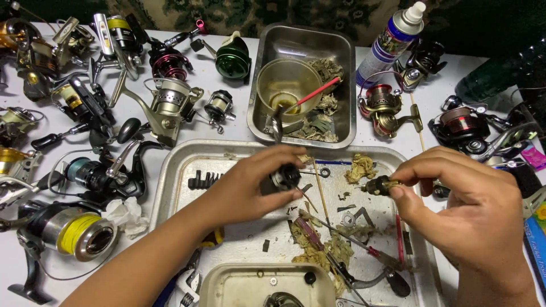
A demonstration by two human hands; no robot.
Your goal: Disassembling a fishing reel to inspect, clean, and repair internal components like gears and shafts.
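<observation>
Right hand (466, 210) pinching greasy part (378, 185) | left hand (256, 185) clasping reel body (283, 178)

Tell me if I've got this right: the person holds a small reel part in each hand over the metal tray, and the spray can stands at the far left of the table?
Not quite. The spray can stands at the far right of the table, beside the deep metal pan, as the head view shows. The rest holds: the left hand and the right hand each hold a small reel part over the metal tray.
</observation>
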